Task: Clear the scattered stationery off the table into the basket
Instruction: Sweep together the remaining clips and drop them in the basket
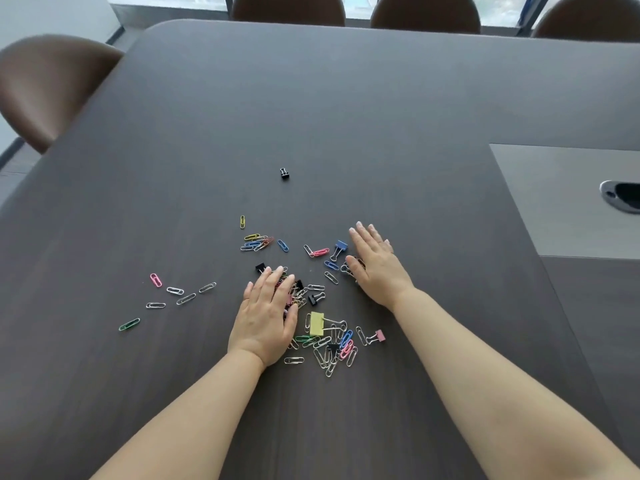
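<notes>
A dark tabletop carries light, slippery paper clips; left hand and right hand lie spread flat, best raking toward six o'clock.

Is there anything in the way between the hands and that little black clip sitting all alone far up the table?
No. Between the lone black binder clip and both the left hand and the right hand there is only bare table, apart from a few paper clips lying flat. No basket is in view.

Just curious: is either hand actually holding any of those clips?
No. The left hand and right hand lie flat, palms down, on the clips; nothing is gripped.
</notes>
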### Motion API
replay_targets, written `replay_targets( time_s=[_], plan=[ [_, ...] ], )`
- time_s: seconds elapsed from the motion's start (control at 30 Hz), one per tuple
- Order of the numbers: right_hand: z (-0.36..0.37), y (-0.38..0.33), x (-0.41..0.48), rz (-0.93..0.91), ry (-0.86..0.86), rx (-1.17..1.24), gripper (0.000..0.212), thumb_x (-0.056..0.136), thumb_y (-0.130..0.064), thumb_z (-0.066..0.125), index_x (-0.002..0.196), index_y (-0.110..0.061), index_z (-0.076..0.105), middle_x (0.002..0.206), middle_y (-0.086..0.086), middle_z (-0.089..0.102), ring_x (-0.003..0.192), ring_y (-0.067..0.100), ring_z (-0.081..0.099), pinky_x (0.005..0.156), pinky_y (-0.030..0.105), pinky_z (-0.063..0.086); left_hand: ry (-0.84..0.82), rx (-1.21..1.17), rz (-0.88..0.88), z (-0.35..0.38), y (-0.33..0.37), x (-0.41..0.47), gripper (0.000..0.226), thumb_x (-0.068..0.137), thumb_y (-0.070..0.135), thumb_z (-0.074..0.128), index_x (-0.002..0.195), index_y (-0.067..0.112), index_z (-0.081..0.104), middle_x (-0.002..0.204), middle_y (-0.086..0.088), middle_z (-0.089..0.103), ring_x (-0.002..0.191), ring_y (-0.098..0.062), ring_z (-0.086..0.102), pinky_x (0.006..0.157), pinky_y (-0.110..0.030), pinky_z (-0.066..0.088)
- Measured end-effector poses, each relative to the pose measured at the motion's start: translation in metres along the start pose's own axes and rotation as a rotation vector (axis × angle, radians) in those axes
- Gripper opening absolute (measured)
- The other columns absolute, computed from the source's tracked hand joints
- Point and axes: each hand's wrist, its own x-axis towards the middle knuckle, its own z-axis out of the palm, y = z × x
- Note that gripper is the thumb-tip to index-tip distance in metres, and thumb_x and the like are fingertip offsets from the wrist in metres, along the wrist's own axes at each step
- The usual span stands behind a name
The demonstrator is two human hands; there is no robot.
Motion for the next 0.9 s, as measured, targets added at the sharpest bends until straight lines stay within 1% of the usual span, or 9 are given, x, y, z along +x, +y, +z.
replay_targets(
  time_s=[0.1,0.17,0.23,0.3,0.4,0.53,0.63,0.77,0.9],
  plan=[
    [0.003,-0.011,0.010,-0.071,-0.197,-0.172,0.054,0.099,-0.038,0.025,0.147,-0.023,0.004,0.156,-0.006,-0.003,0.142,0.011,-0.010,0.116,0.037,-0.005,0.011,-0.060,0.039,-0.003,-0.002,-0.002,0.069,0.081,0.051,0.013,0.139,0.021,0.033,0.151,0.001,0.025,0.141,-0.012,0.007,0.112,-0.033,-0.003],
    [0.005,-0.022,0.003,-0.160,-0.245,-0.104,0.049,0.099,-0.035,0.025,0.146,-0.024,0.014,0.156,-0.007,0.006,0.143,0.009,-0.003,0.117,0.032,0.000,0.054,-0.124,0.056,-0.007,-0.002,-0.002,0.065,0.082,0.050,0.021,0.136,0.019,0.039,0.148,0.001,0.031,0.139,-0.011,0.011,0.112,-0.037,-0.001],
    [0.006,-0.028,-0.007,-0.185,-0.171,0.078,0.041,0.099,-0.031,0.030,0.140,-0.026,0.035,0.151,-0.011,0.025,0.140,0.006,0.018,0.115,0.029,0.018,0.115,-0.128,0.122,-0.020,-0.006,0.007,0.059,0.084,0.047,0.030,0.132,0.016,0.045,0.142,-0.002,0.040,0.135,-0.013,0.021,0.112,-0.035,0.004],
    [0.003,-0.028,-0.007,-0.147,-0.011,0.191,0.037,0.098,-0.029,0.035,0.134,-0.027,0.045,0.145,-0.013,0.037,0.134,0.006,0.033,0.108,0.027,0.029,0.189,-0.086,0.242,-0.035,-0.012,0.030,0.051,0.085,0.039,0.038,0.126,0.011,0.050,0.134,-0.008,0.049,0.128,-0.018,0.031,0.108,-0.034,0.014],
    [0.001,-0.024,0.015,-0.091,0.046,0.124,0.042,0.097,-0.027,0.040,0.138,-0.022,0.038,0.149,-0.006,0.031,0.139,0.011,0.024,0.113,0.028,0.017,0.200,-0.019,0.293,-0.055,-0.022,0.085,0.051,0.086,0.032,0.039,0.128,0.005,0.049,0.135,-0.014,0.048,0.128,-0.025,0.038,0.106,-0.031,0.018],
    [0.000,-0.013,0.047,0.035,0.009,-0.053,0.050,0.096,-0.037,0.037,0.143,-0.025,0.026,0.155,-0.005,0.014,0.143,0.012,0.003,0.115,0.042,0.000,-0.062,0.143,0.166,-0.060,-0.035,0.162,0.055,0.096,0.026,0.037,0.145,0.011,0.017,0.155,-0.003,0.008,0.142,-0.016,0.003,0.114,-0.034,0.004],
    [0.003,0.001,0.053,0.038,-0.040,-0.123,0.052,0.097,-0.040,0.030,0.145,-0.028,0.017,0.156,-0.007,0.003,0.143,0.010,-0.006,0.115,0.038,-0.006,-0.177,0.250,0.158,-0.055,-0.042,0.209,0.058,0.098,0.031,0.031,0.146,0.014,0.003,0.155,0.000,-0.006,0.141,-0.014,-0.009,0.115,-0.037,0.000],
    [0.008,0.007,0.050,0.001,-0.061,-0.221,0.054,0.098,-0.041,0.023,0.146,-0.028,0.005,0.155,-0.009,-0.007,0.142,0.009,-0.013,0.113,0.033,-0.011,-0.273,0.194,0.061,-0.041,-0.049,0.235,0.058,0.099,0.033,0.027,0.146,0.011,0.003,0.155,-0.001,-0.005,0.142,-0.014,-0.005,0.114,-0.039,0.003],
    [0.005,0.007,0.050,-0.005,-0.084,-0.185,0.051,0.098,-0.039,0.020,0.146,-0.028,0.008,0.155,-0.010,-0.005,0.141,0.007,-0.012,0.113,0.031,-0.010,-0.232,0.127,0.116,-0.028,-0.046,0.202,0.054,0.099,0.030,0.028,0.146,0.012,0.009,0.155,0.002,0.000,0.142,-0.012,-0.003,0.114,-0.039,0.002]
  ],
)
